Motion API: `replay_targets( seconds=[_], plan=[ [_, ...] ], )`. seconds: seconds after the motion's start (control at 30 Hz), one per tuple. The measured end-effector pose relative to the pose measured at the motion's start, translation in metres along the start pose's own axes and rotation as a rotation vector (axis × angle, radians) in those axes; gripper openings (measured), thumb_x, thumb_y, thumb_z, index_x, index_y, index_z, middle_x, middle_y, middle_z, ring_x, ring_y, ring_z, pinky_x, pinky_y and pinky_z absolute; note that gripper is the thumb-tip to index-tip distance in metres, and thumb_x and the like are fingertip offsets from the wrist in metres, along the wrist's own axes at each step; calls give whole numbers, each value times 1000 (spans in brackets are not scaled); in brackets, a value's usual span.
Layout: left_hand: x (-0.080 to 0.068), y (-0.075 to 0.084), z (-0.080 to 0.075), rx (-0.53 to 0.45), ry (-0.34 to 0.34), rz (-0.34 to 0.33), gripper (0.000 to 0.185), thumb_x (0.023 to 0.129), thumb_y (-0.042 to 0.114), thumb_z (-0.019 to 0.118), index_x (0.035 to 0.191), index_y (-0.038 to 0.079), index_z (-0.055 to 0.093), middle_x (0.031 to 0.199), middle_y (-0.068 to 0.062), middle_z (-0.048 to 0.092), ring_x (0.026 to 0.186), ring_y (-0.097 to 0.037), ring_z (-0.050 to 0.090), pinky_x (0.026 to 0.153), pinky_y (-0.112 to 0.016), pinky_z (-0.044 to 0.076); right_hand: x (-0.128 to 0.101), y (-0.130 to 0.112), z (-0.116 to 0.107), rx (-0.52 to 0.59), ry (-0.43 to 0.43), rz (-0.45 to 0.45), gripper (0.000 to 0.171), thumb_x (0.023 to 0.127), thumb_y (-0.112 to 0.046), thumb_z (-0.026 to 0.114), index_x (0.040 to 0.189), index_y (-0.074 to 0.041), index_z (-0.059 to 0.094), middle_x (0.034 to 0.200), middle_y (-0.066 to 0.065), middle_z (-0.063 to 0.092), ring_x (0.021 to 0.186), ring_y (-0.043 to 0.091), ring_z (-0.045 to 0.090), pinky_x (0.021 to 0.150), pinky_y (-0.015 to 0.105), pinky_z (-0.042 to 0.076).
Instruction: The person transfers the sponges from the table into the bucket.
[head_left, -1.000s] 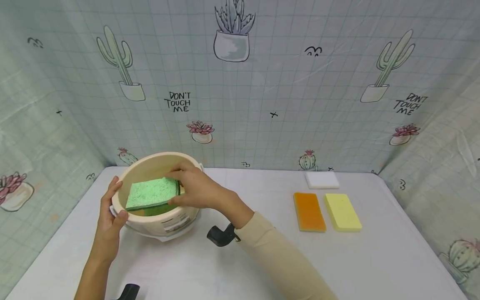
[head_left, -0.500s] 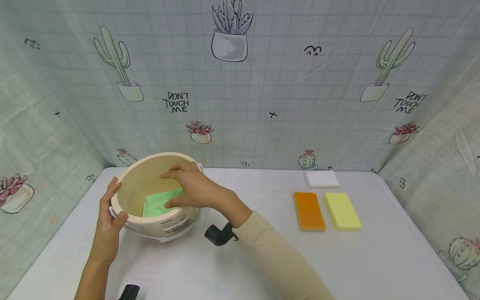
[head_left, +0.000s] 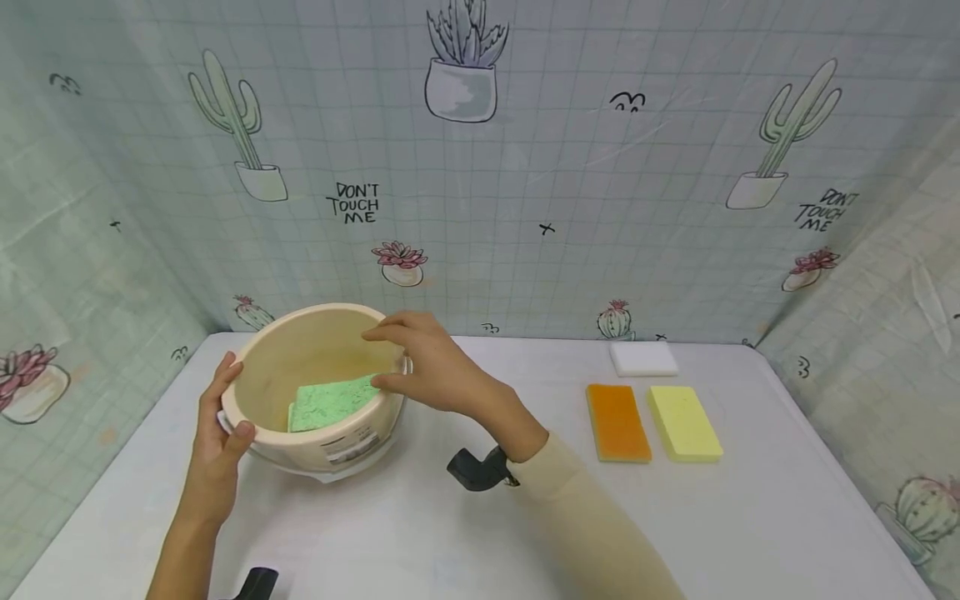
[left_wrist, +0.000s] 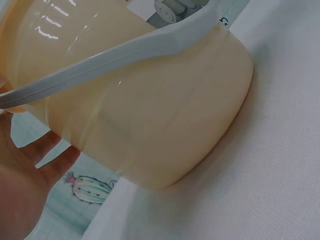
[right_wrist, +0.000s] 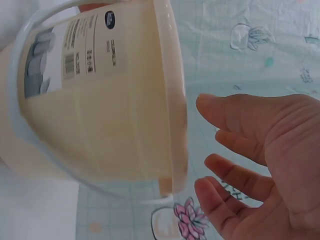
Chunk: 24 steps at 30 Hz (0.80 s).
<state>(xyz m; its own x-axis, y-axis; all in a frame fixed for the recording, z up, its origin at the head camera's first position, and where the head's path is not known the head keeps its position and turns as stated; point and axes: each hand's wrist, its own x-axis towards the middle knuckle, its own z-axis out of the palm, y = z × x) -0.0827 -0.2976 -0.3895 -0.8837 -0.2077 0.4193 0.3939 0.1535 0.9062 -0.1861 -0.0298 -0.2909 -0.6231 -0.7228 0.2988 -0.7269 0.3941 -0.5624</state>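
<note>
A cream bucket (head_left: 315, 321) stands at the left of the table, tilted a little toward me. My left hand (head_left: 216, 450) grips it by its left side near the rim, thumb at the front; the left wrist view shows fingers (left_wrist: 60, 165) against its outer wall. Inside lies a green sponge (head_left: 330, 404), partly hidden by the front rim. Just past the bucket's right rim hovers my right hand (head_left: 438, 367), fingers parted and holding nothing. In the right wrist view a gap separates its fingertips (right_wrist: 206, 105) from the rim.
On the table's right side lie an orange sponge (head_left: 618, 422), a yellow sponge (head_left: 684, 423) and a white sponge block (head_left: 643, 359) behind them. A pale handle (left_wrist: 110, 60) hangs along the bucket's outside. A cactus-print curtain (head_left: 547, 167) closes off the back.
My right hand let a green sponge drop into the bucket, then drew back rightward over the rim. The left hand has kept its hold on the bucket.
</note>
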Motion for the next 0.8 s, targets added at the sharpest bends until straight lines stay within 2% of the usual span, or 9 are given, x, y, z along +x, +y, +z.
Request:
replay_targets(
  seconds=[0.2,0.47,0.8],
  plan=[
    [-1,-2,-1,-21,0,8,65,93,26,61,149,16,30,159,1,7,144,-20,9,104,-14,26,-19,15,-9,57,58,9,52,84,-17,75,132,-8,57,133,5,50,119,19,44,87,30,49],
    [-1,-1,-1,-23,-4,6,65,93,26,61,149,16,29,159,1,7,144,-20,9,104,-13,26,-47,38,-19,21,111,60,52,84,-19,75,132,-11,57,130,2,52,113,16,49,86,27,49],
    [0,-2,-1,-33,-4,-2,67,92,28,62,149,17,30,159,2,7,143,-20,10,104,-13,27,-91,64,-25,-7,182,120,52,86,-21,73,133,-9,55,130,5,52,101,20,54,82,33,52]
  ],
)
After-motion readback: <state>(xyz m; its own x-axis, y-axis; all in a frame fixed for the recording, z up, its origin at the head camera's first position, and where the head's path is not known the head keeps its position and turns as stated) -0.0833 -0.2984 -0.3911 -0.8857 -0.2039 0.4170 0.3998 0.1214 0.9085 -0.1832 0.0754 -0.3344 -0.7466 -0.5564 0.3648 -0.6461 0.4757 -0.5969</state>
